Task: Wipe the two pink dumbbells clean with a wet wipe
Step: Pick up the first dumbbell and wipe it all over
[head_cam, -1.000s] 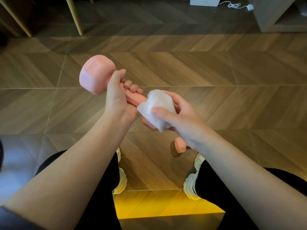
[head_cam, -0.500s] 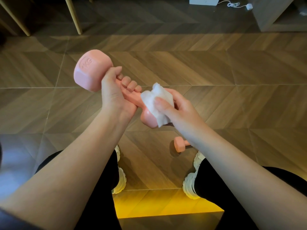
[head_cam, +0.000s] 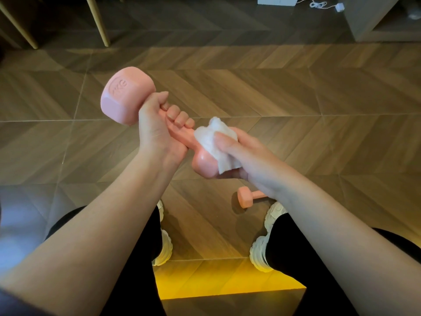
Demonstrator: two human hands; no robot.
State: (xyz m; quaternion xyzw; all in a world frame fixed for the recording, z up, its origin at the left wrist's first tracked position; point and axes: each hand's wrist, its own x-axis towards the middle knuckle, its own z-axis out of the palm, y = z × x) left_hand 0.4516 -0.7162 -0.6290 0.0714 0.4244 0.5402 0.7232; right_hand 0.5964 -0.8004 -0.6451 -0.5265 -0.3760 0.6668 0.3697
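Floor [head_cam: 273, 87]: brown chevron-pattern boards, with a yellow light patch [head_cam: 227, 281] nearer than the fingers [head_cam: 176, 114]. Far beyond the fingers, leftward, pale wooden legs [head_cam: 98, 21] stand; rightward, a white box [head_cam: 276, 0], white cable [head_cam: 319, 5] and grey cabinet [head_cam: 376, 19].

Left hand [head_cam: 157, 131] and right hand [head_cam: 246, 156] bare, nails short and plain. Forearms bare. Dark sleeve edge [head_cam: 11, 304] in the 7 o'clock corner. Black trousers [head_cam: 136, 283] on both legs, at 5 and 7 o'clock. Chunky white shoes [head_cam: 165, 249] with ridged soles, near 6 o'clock.
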